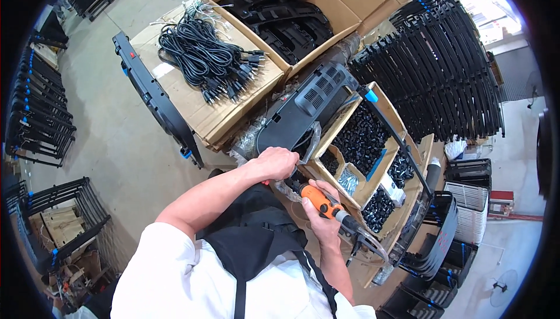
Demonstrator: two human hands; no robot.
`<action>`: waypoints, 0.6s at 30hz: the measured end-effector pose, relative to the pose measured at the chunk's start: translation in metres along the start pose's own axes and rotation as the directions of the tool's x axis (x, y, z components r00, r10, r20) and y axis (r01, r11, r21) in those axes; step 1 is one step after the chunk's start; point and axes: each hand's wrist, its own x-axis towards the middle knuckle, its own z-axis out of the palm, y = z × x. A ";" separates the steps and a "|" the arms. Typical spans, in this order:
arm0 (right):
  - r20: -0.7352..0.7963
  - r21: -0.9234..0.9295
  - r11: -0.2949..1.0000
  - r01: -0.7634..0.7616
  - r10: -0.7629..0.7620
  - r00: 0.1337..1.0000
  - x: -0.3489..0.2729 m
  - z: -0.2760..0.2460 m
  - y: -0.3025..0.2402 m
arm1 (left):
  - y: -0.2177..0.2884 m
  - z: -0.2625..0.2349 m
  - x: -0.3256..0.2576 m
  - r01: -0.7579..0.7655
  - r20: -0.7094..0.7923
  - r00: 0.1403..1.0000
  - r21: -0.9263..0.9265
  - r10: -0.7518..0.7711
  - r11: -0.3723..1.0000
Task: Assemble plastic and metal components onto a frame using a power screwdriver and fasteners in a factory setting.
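My right hand is wrapped around an orange power screwdriver, whose dark front end points toward my left hand. A hose or cable trails from its rear. My left hand is closed at the near end of a black plastic housing with vent slots; what its fingers grip is hidden. The housing is part of a long black frame that lies across the workbench. Right of it, a wooden parts tray holds many small black pieces and silver screws in separate compartments.
On a cardboard box lies a pile of black cables. An open carton behind it holds black plastic covers. Another black housing leans on the box's left side. Stacked black frames stand at right.
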 end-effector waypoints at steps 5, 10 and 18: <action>0.119 -0.190 0.982 -0.016 0.039 0.992 0.011 0.006 -0.013 | 0.016 -0.021 -0.012 0.121 0.114 0.988 -0.148 -0.104 0.982; 0.181 -0.341 0.936 0.085 -0.024 0.983 0.024 0.014 -0.021 | -0.003 -0.003 -0.020 0.172 0.093 0.962 -0.936 -0.257 0.306; 0.219 -0.309 0.949 0.056 0.014 0.976 0.030 0.008 -0.009 | -0.022 0.035 -0.069 0.017 0.091 0.977 -0.933 -0.192 -0.358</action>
